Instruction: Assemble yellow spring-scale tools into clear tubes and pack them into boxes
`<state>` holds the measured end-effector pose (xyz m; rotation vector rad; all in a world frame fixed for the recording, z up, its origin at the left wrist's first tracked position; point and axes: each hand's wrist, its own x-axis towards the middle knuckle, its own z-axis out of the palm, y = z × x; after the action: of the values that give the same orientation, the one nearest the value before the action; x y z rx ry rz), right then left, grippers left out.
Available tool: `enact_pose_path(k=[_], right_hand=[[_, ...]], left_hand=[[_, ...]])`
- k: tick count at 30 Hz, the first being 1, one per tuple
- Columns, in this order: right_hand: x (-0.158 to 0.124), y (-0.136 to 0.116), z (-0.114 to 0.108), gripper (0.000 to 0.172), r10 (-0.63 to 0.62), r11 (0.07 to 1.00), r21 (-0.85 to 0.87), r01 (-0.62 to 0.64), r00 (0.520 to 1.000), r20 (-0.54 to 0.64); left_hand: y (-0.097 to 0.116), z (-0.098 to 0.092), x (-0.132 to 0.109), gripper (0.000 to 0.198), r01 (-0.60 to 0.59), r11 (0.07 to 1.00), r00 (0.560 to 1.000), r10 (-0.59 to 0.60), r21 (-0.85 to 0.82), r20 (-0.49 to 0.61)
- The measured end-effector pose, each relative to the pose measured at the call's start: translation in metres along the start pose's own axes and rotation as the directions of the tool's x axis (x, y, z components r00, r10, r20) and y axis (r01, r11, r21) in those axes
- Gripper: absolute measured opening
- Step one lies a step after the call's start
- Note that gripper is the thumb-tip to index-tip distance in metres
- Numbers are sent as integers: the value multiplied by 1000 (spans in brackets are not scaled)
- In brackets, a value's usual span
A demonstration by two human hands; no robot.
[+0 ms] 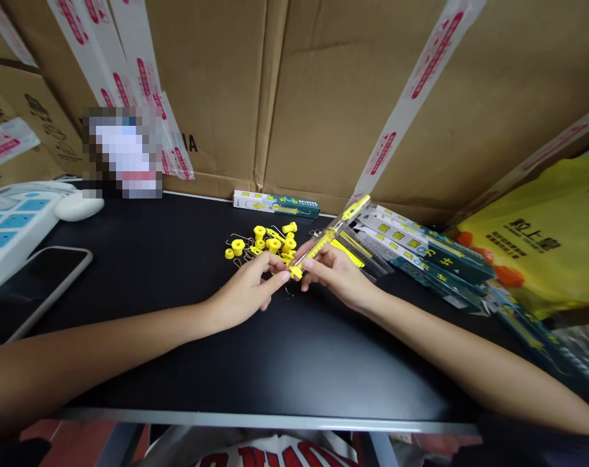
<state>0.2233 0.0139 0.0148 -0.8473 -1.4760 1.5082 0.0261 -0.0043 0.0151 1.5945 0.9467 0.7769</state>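
A spring scale (324,241) with a clear tube and yellow inner parts slants up and to the right above the table. My right hand (343,275) is closed around its lower tube. My left hand (248,288) pinches at the yellow cap on the tube's lower end, thumb and forefinger together. Just beyond the hands lies a loose pile of yellow plastic caps (274,245) and thin metal hooks (239,262). Right of the pile, partly behind my right hand, are several clear tubes (370,255) and yellow strips (348,251).
Printed spring scale boxes (421,250) lie stacked at right, and one box (275,203) sits at the back. A yellow bag (542,227) stands far right. At left are a phone (36,292), a power strip (19,224) and a white mouse (79,205). Cardboard cartons (324,97) wall off the back.
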Motion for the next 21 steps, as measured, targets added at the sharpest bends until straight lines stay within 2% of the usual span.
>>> enact_pose_path(k=[3,6,10,14,21], right_hand=[[-2,-1,2,30,-27,999,-34,29,999,34],[-4,-4,4,27,-69,994,-77,72,997,40],[-6,-9,8,26,-120,985,-118,128,990,73],[-7,-12,10,25,-136,979,-143,146,988,80],[-5,-11,7,32,-133,973,-190,134,991,17]], left_hand=[[-1,3,1,26,112,986,986,-94,-126,137],[-1,3,2,29,159,966,964,-107,-203,243],[-5,3,4,26,166,946,965,-98,-277,243],[-10,2,6,25,120,939,972,-44,-323,233],[-12,3,4,25,76,942,974,0,-327,225]])
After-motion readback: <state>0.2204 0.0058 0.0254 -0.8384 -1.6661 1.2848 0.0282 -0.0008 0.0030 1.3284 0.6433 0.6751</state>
